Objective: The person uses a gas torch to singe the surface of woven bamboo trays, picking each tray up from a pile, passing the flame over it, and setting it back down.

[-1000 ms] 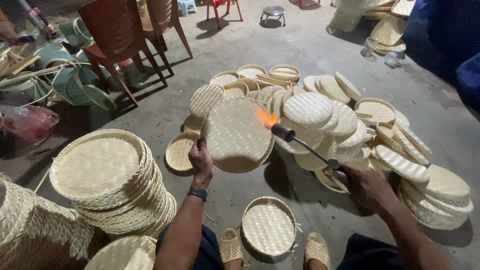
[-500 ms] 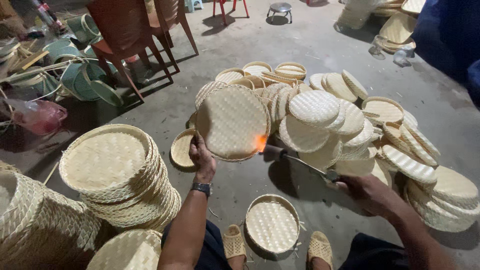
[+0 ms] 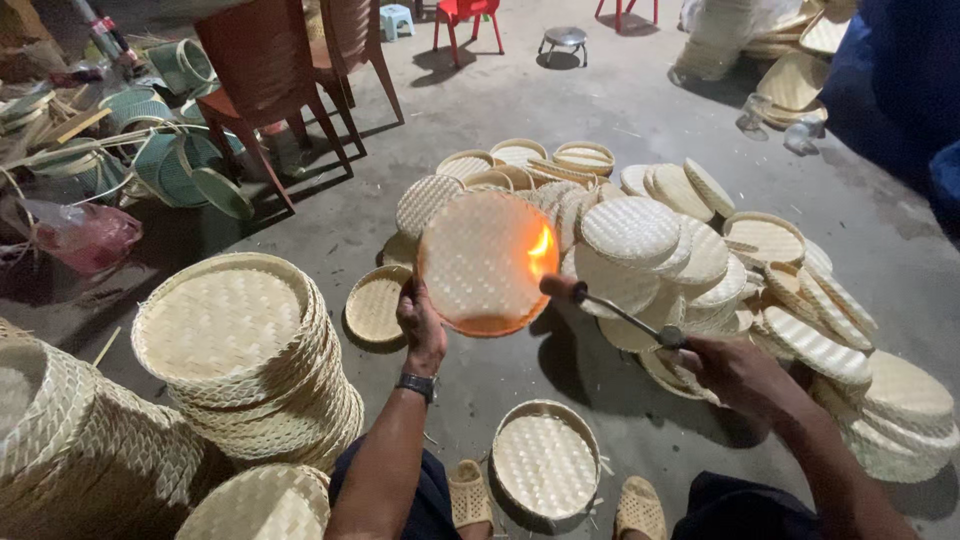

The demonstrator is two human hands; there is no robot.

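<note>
My left hand (image 3: 421, 322) grips the lower left rim of a round woven bamboo tray (image 3: 487, 262), held upright and facing me. My right hand (image 3: 727, 368) holds a gas torch (image 3: 617, 311) by its thin metal stem. The torch's nozzle sits close to the tray's right side, where an orange flame (image 3: 541, 250) licks the weave and lights the tray's lower rim orange. A wristwatch (image 3: 415, 384) is on my left wrist.
A stack of woven trays (image 3: 240, 340) stands at my left, with larger baskets (image 3: 70, 450) beside it. A loose heap of trays (image 3: 760, 270) spreads right. One tray (image 3: 545, 462) lies between my sandalled feet. Red chairs (image 3: 280, 80) and green baskets (image 3: 180, 160) stand behind.
My left hand has turned the tray more upright and raised it. The torch flame has moved from the tray's lower right edge up onto its right face.
</note>
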